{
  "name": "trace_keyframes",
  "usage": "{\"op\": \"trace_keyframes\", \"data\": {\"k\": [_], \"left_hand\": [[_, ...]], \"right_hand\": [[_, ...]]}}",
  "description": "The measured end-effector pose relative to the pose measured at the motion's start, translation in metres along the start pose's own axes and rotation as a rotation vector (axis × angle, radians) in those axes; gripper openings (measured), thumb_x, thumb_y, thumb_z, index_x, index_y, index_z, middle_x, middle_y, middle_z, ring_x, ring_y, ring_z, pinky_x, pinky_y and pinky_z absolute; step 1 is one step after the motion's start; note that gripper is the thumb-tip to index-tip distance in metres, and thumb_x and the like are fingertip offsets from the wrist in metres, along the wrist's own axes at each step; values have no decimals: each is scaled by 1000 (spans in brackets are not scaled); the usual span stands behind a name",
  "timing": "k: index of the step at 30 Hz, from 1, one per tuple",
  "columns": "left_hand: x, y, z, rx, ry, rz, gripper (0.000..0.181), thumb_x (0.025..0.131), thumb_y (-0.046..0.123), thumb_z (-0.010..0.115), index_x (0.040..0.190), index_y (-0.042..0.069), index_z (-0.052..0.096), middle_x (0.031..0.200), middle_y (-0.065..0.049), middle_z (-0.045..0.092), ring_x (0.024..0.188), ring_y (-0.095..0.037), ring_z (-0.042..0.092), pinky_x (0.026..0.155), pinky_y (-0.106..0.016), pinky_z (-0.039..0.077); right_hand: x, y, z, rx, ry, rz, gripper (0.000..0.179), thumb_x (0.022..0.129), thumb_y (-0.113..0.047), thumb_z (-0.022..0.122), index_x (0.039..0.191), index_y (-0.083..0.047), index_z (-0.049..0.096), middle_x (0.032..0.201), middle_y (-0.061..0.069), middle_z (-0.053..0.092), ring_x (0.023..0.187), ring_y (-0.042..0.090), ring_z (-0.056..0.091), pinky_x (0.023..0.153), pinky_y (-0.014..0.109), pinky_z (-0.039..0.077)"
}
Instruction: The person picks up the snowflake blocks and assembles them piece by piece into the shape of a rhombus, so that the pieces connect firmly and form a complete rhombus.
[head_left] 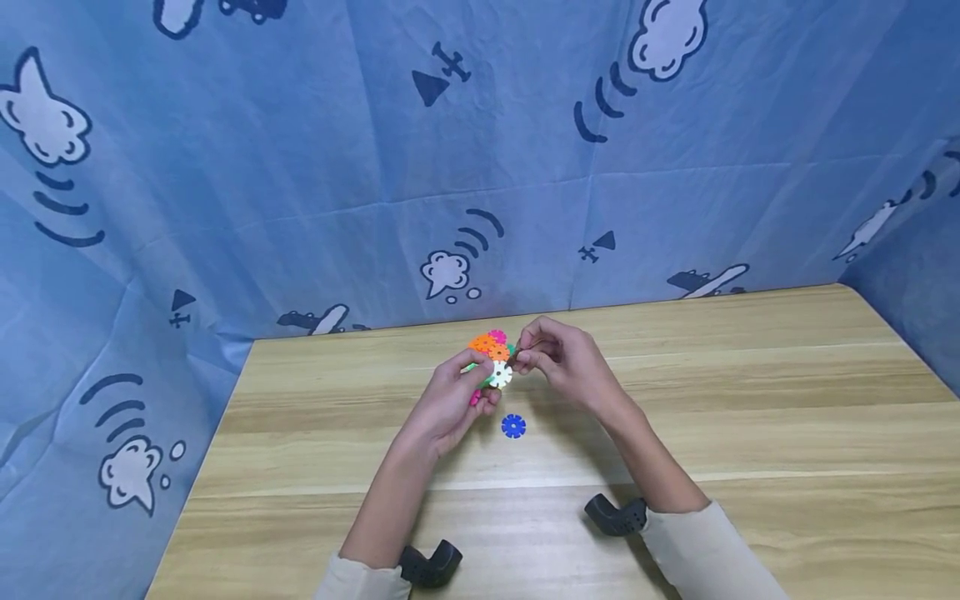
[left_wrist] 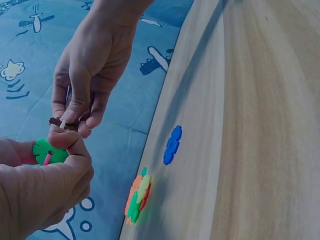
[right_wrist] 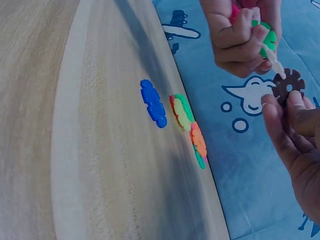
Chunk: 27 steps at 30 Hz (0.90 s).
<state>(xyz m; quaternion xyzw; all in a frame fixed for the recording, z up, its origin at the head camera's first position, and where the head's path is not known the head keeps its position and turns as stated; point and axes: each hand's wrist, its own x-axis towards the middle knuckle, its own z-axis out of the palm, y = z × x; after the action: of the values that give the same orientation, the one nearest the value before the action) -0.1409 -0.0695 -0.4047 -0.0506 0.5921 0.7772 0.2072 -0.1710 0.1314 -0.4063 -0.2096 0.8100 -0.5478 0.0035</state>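
My left hand (head_left: 448, 398) pinches a few joined, notched plastic discs: a white disc (head_left: 504, 380), a green disc (left_wrist: 42, 148) and a pink disc (right_wrist: 235, 12), partly covered by the fingers. Between the thumb and fingers of my right hand (head_left: 568, 360) is a brown notched disc (right_wrist: 298, 80). Its rim meets the edge of the white disc (right_wrist: 274, 61), the two standing crosswise to each other. Both hands are raised above the tabletop.
A blue notched disc (head_left: 507, 427) lies flat on the wooden table (head_left: 750, 400), nearer than the hands. Behind the hands is a small pile of discs, with an orange disc (head_left: 480, 342) and a pink disc (head_left: 497, 336) showing. A patterned blue cloth (head_left: 300, 208) hangs behind the table.
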Motion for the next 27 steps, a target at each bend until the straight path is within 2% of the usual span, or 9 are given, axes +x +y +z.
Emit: {"op": "trace_keyframes", "data": {"k": [10, 19, 23, 27], "left_hand": [[-1, 3, 1, -35, -1, -1, 11, 114, 8, 46, 108, 4, 55, 115, -11, 53, 75, -11, 54, 60, -15, 47], [-3, 5, 1, -72, -9, -5, 12, 114, 9, 44, 108, 6, 54, 117, -11, 52, 74, -9, 53, 60, -14, 46], [-5, 7, 0, -94, -6, -15, 11, 114, 10, 45, 109, 7, 54, 116, -12, 53, 74, -9, 53, 60, -14, 47], [-5, 8, 0, -104, -4, -15, 10, 114, 11, 46, 111, 7, 54, 115, -10, 54, 75, -10, 52, 61, -15, 45]], "right_hand": [[0, 1, 3, -7, 36, -55, 10, 95, 10, 73, 101, 6, 66, 95, 21, 77, 81, 25, 79, 79, 46, 68], [0, -1, 7, -38, 56, -90, 12, 92, 10, 76, 98, 6, 66, 88, 19, 77, 77, 26, 79, 74, 44, 68], [0, -2, 8, -18, 64, -104, 12, 92, 10, 76, 98, 7, 66, 89, 20, 76, 77, 26, 79, 73, 35, 69], [0, -3, 9, -8, 81, -83, 12, 92, 10, 76, 99, 7, 67, 91, 21, 76, 78, 25, 79, 73, 28, 68]]}}
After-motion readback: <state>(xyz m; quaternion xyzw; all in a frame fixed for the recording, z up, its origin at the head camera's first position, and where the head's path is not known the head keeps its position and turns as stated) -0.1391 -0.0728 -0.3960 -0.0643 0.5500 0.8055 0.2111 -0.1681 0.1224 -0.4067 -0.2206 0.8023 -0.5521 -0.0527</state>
